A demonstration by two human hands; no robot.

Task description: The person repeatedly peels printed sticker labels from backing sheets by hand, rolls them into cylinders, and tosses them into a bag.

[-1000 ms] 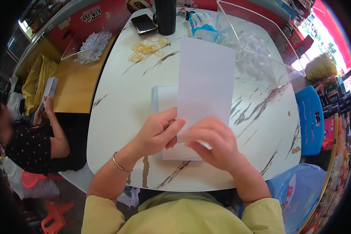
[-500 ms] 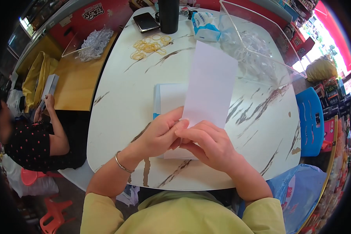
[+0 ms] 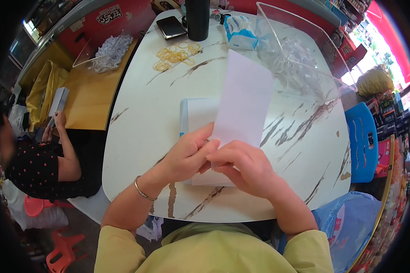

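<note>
A white paper [image 3: 245, 98] stands up from my two hands, tilted to the right. My left hand [image 3: 189, 152] grips its lower left corner between thumb and fingers. At the bottom edge of the same paper, my right hand [image 3: 241, 164] is closed in a pinch beside the left thumb. Behind and below the hands, a stack of white sheets [image 3: 200, 111] lies on the marbled table [image 3: 136, 136], with a light blue edge along its left side. The hands cover part of this stack.
Yellow rubber bands [image 3: 175, 55], a phone [image 3: 171, 27], a black bottle [image 3: 197, 20] and a blue-white packet [image 3: 240, 32] lie toward the back. A clear bin [image 3: 300, 63] holds whitish strips. At left, another person [image 3: 43, 168] holds a folded paper [image 3: 58, 101]. A blue chair [image 3: 362, 141] stands right.
The paper has tilted rightward, its lower part drawn closer to my hands. My right hand has moved left and closed on its bottom edge beside my left hand.
</note>
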